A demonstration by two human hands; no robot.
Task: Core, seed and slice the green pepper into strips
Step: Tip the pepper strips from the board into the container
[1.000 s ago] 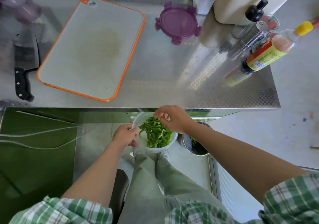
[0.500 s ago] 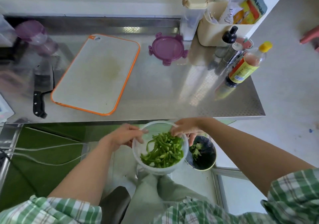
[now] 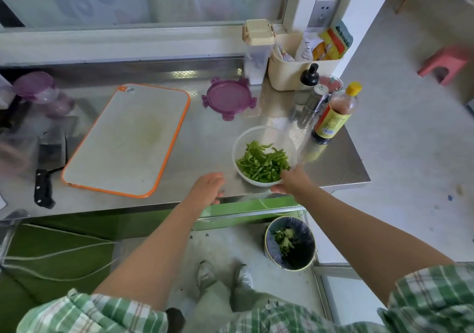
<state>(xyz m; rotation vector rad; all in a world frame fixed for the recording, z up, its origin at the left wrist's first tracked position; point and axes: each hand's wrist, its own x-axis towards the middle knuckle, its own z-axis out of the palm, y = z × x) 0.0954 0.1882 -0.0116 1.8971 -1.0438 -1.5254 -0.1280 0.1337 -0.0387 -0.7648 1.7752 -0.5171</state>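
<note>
Green pepper strips (image 3: 261, 164), thin, bright green and heaped loosely, fill the bottom of a translucent bowl (image 3: 264, 131) standing on the steel surface (image 3: 205, 148) near its front edge, right of the cutting board (image 3: 128, 140). The right hand (image 3: 289, 182) grips the bowl's near rim. The left hand (image 3: 207, 187) lies relaxed at the surface edge, apart from the bowl.

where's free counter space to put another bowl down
Bare counter lies between the cutting board and the bowl, in front of the purple lid, and again right of the bowl, at the front corner. Crowded: the bottles at back right, the cleaver side.
</note>
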